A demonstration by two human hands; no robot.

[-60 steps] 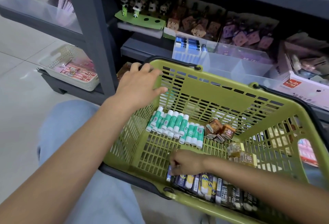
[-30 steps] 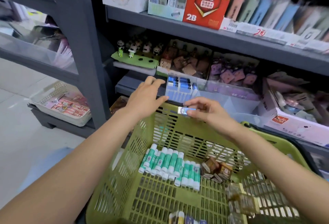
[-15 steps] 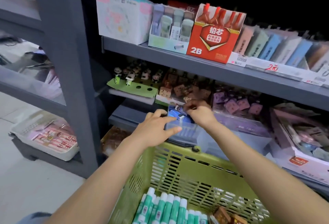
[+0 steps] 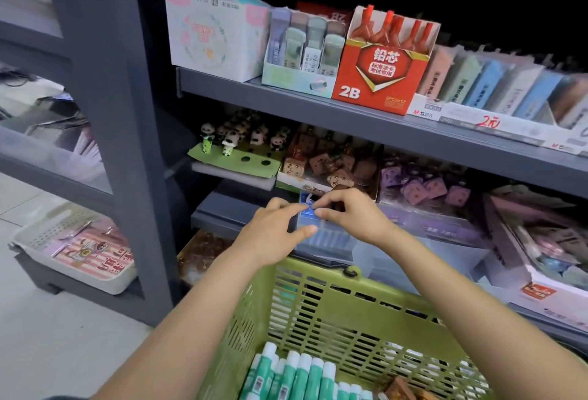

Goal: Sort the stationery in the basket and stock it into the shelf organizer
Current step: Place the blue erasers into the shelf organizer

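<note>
Together our left hand [image 4: 276, 234] and right hand [image 4: 346, 216] pinch a small blue stationery packet [image 4: 308, 207], long axis running nine to three o'clock, above the clear plastic shelf organizer [image 4: 324, 240], at twelve o'clock from the green plastic basket [image 4: 334, 301].

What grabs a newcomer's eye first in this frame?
Two bare hands meet mid-frame, left hand and right hand pinching a small blue packet over the clear plastic shelf organizer. Above sits the bright red 2B lead box; below, the green slatted plastic basket with green-and-white glue sticks.
</note>
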